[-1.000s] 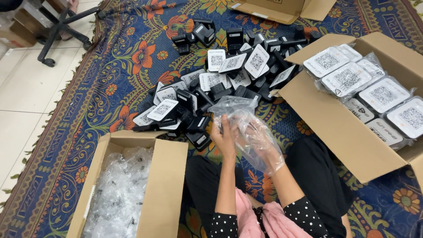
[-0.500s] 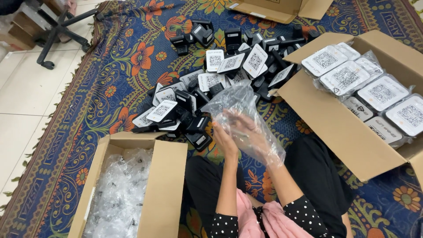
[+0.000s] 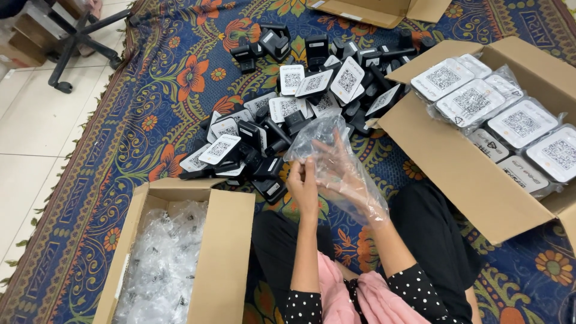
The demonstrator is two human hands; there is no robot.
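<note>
Left hand: my left hand (image 3: 304,183) pinches the edge of the clear plastic bag (image 3: 336,159), fingers closed on the film.
Right hand: my right hand (image 3: 342,171) is inside the bag, fingers spread wide, gripping nothing but the film around it.
Bag position: held up just above my lap, at 6 o'clock from the pile of black devices (image 3: 294,102).
Surroundings: open box of loose bags (image 3: 174,258) at 8 o'clock; box of bagged units (image 3: 480,162) at 3 o'clock; patterned rug (image 3: 150,90) beneath.
Technique: I judge it best to keep the pinch firm and spread the inner fingers evenly, so the mouth opens fully without tearing.
</note>
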